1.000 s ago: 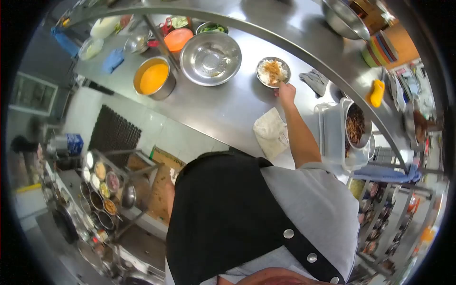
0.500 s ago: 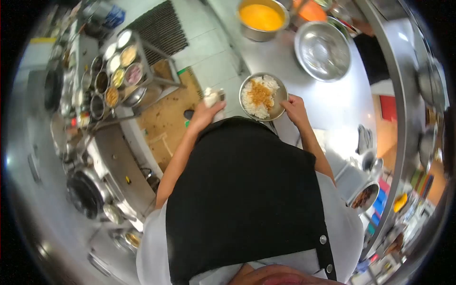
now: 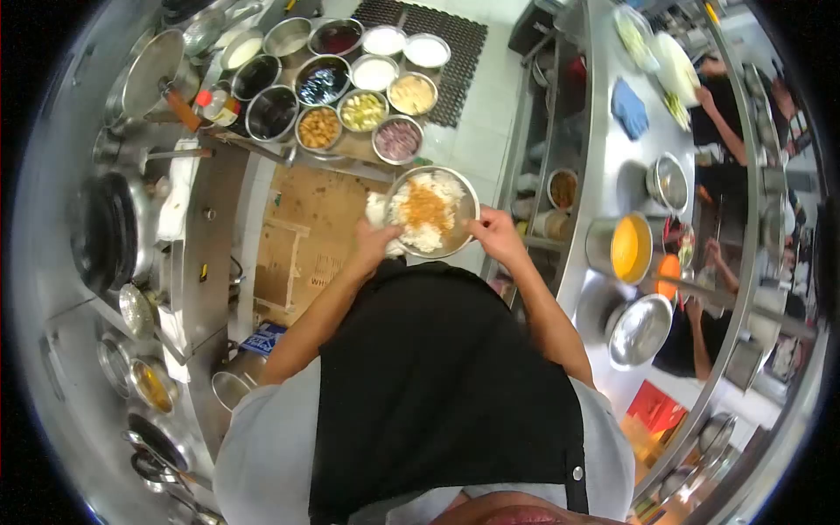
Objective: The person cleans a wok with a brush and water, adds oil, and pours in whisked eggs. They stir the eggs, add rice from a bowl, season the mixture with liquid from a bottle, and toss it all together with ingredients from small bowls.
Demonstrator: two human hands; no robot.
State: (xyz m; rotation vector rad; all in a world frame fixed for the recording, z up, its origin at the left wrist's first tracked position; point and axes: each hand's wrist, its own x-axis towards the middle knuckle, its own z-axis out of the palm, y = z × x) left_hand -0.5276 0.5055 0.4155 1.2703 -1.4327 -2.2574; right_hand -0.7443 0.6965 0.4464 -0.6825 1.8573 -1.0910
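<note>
A round metal bowl [image 3: 467,223] is held in front of my apron. White rice [image 3: 447,189] fills much of it, with an orange-brown crumbly topping [image 3: 427,208] in the middle. My left hand [image 3: 374,242] grips the bowl's left side, its thumb by the rim, with a bunched white cloth [image 3: 375,208] between hand and bowl. On the opposite side, my right hand [image 3: 497,234] pinches the rim; the fingers under the bowl are hidden.
Beyond the bowl, a stand carries several round containers, including pink pieces [image 3: 398,140] and dark liquid [image 3: 322,80]. Stove pans [image 3: 114,232] lie left. A steel counter [image 3: 604,166] on the right bears an orange-filled pot [image 3: 630,249] and a steel bowl [image 3: 640,331]. Co-workers' arms [image 3: 724,131] show behind it.
My view has turned left, away from the counter towards the container stand. My left hand and its cloth, earlier apart from the bowl, now meet its left side. My right hand still holds the rim.
</note>
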